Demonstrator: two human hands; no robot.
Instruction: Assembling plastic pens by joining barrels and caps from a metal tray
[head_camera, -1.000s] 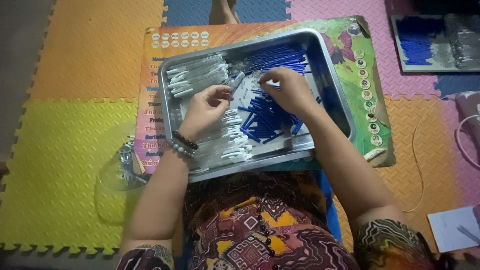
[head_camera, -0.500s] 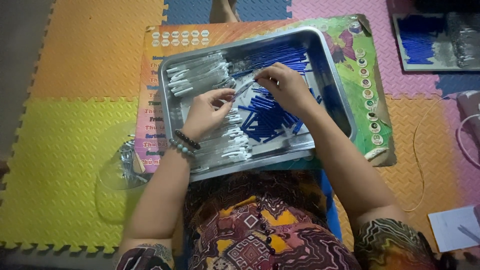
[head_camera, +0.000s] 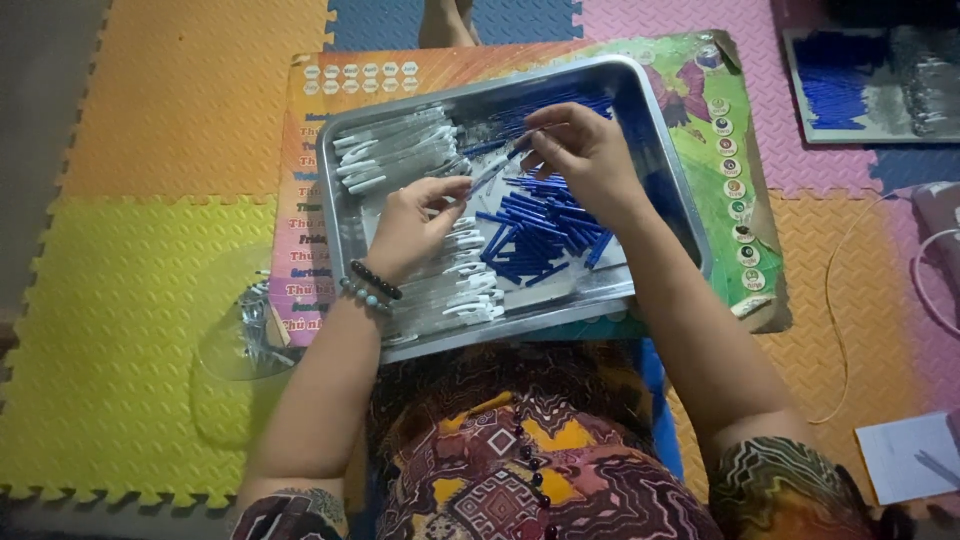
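Observation:
A metal tray (head_camera: 660, 180) rests on my lap and a colourful board. Inside lie several clear pen barrels with white clips (head_camera: 390, 150), another pile of them (head_camera: 465, 290) near the front, and a heap of blue pen parts (head_camera: 540, 225) in the middle. My left hand (head_camera: 415, 222) pinches the lower end of a clear pen barrel (head_camera: 487, 177). My right hand (head_camera: 580, 150) holds a thin blue refill at that barrel's upper end, above the blue heap. Beaded bracelets (head_camera: 368, 287) circle my left wrist.
A colourful printed board (head_camera: 735, 130) lies under the tray on foam puzzle mats. A clear plastic bag with small parts (head_camera: 255, 330) sits at the left. Another tray of blue and clear parts (head_camera: 865, 85) is at the top right. A cable (head_camera: 835, 300) and white paper (head_camera: 910, 455) lie right.
Both hands have risen slightly toward the tray's far side and come closer together, with the barrel and blue refill now meeting between them.

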